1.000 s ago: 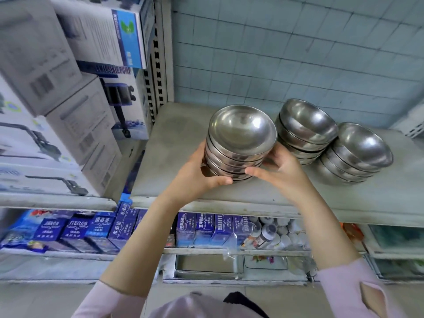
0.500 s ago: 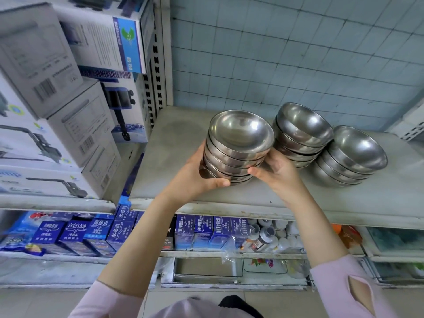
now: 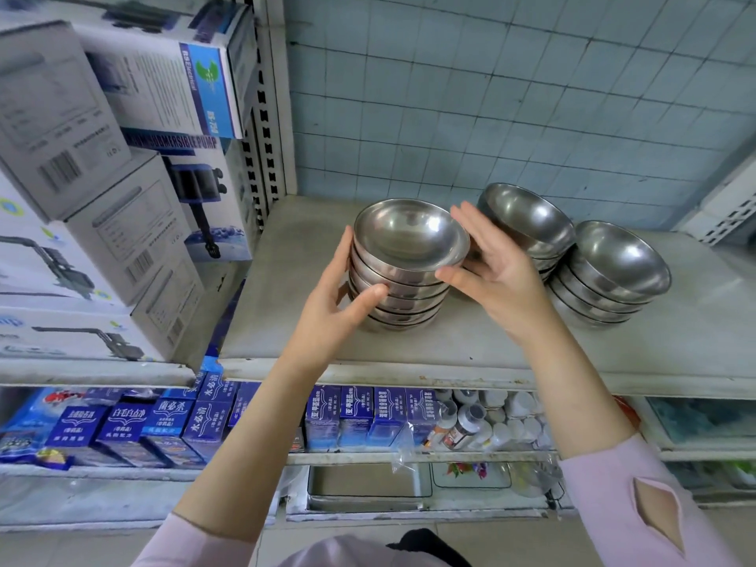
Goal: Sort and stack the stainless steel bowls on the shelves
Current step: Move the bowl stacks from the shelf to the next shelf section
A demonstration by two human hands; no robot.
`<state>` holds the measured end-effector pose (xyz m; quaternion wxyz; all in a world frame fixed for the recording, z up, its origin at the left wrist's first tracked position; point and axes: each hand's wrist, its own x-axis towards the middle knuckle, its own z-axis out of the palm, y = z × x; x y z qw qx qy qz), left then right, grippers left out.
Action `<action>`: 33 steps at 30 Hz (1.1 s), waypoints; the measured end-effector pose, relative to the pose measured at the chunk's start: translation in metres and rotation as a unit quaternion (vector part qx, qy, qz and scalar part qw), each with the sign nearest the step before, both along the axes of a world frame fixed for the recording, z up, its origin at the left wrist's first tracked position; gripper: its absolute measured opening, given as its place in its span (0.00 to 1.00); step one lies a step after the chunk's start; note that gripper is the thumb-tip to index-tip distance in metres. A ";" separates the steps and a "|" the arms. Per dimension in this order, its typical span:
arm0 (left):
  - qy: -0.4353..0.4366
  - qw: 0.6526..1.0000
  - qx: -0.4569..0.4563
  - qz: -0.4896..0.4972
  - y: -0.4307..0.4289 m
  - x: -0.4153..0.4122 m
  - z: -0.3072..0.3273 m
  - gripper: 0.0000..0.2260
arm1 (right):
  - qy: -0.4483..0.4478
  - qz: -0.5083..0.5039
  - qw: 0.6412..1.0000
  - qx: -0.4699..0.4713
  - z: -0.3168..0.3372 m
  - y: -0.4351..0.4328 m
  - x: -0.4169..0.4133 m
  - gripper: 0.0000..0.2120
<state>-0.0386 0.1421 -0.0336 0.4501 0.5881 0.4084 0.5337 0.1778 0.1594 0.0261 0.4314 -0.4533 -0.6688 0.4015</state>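
A stack of several stainless steel bowls rests on the grey upper shelf, left of two other stacks. My left hand wraps its left side, with the thumb on the front and the fingers behind the rim. My right hand is at the stack's right side with straight, spread fingers and the palm facing the bowls. A second bowl stack stands just behind my right hand. A third bowl stack leans against it further right.
White pump boxes are piled on the shelf to the left, beside a perforated upright post. A tiled wall backs the shelf. Below are blue medicine boxes, small bottles and trays.
The stack has gone from held above the shelf's front to resting on the shelf, further back. My right hand has let go and spread its fingers.
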 end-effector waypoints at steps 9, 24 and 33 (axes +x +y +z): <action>-0.001 1.000 0.005 0.011 0.002 0.001 -0.003 0.34 | 0.072 -0.005 0.997 0.000 -0.011 0.002 -0.004 0.42; -0.044 0.996 -0.067 -0.035 -0.009 -0.006 0.004 0.25 | 0.123 0.011 0.986 -0.111 -0.039 -0.015 -0.010 0.35; -0.065 0.995 -0.067 -0.030 -0.048 0.027 0.031 0.27 | 0.157 -0.047 0.982 -0.090 -0.017 -0.069 0.021 0.48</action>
